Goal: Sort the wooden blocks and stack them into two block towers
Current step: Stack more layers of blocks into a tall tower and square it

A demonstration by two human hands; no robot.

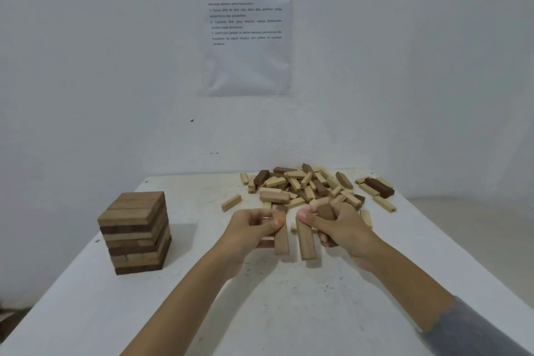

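Both hands are curled tight above the table (260,303). The left hand (254,225) grips a tan block (281,240) hanging end-down. The right hand (345,228) pinches a second tan block (307,243), with a darker block (326,212) tucked in its fingers. The loose pile (306,185) lies just behind the hands, and the finished tower (135,231) stands well left. The palms are hidden, and the wall sheet (248,23) is too blurred to read.

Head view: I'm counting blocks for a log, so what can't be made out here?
- Pile: head view; lower blocks are buried under upper ones, so no count is possible.
- Tower: head view; its far faces are turned away.
- Right hand: head view; its fingers cover part of the blocks it holds.
- Wall sheet: head view; the print is too blurred to read.
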